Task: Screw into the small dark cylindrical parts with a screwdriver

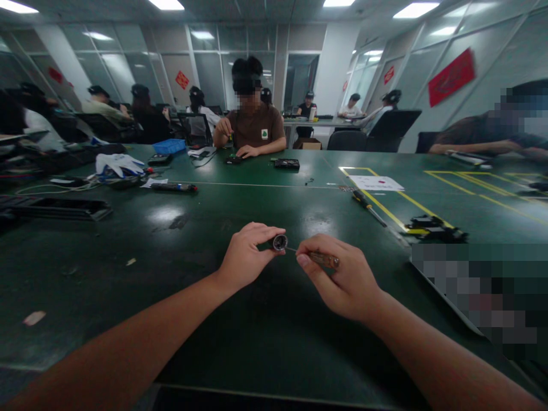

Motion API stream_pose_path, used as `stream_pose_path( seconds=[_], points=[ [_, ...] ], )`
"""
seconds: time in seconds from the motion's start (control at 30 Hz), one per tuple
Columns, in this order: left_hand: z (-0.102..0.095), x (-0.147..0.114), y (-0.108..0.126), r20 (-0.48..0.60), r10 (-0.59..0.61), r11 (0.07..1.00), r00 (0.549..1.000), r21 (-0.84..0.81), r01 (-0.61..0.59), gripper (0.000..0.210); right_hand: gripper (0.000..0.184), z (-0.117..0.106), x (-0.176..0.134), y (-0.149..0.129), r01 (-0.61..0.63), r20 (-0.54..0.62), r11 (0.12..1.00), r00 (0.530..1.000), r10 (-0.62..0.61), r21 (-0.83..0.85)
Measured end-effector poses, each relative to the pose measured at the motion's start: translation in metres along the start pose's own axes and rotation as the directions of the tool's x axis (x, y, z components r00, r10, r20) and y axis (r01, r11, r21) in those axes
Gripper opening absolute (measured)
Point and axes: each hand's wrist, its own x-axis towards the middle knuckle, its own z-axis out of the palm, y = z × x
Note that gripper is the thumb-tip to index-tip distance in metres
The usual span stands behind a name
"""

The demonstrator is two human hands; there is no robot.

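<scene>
Between the thumb and fingers of my left hand (246,254) is a small dark cylindrical part (279,242), its round open end with a pale rim turned toward me. My right hand (342,277) grips a screwdriver (323,260) by its brownish, see-through handle. The thin shaft points left and its tip reaches the near side of the cylindrical part; whether it touches I cannot tell. Both hands are held above the green table (240,354).
A longer screwdriver (369,208) and black parts (434,228) lie to the right, near a white paper (377,182). White gloves (117,164), a blue bin (169,146) and a black tray (64,208) are at left. Across the table sits a person (257,123).
</scene>
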Motion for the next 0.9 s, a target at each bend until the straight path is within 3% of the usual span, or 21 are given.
stream_pose_path(
  seconds=[0.27,0.67,0.9],
  points=[
    [0.0006,-0.0003,-0.0002,-0.009,-0.018,1.000,1.000,-0.005,0.018,0.032,0.008,-0.0016,-0.0008,0.0003,-0.004,-0.035,1.000,0.999,0.004,0.002],
    [-0.0007,0.0009,0.0006,-0.007,-0.058,0.998,0.998,-0.020,0.058,0.031,0.008,0.0020,-0.0010,0.0012,0.054,0.066,0.998,0.996,-0.055,0.027],
    [-0.0005,0.0005,-0.0024,-0.005,-0.050,0.999,0.999,-0.022,0.050,0.035,0.008,0.0004,-0.0001,-0.0014,0.049,-0.013,0.999,0.999,-0.049,0.012]
  ],
)
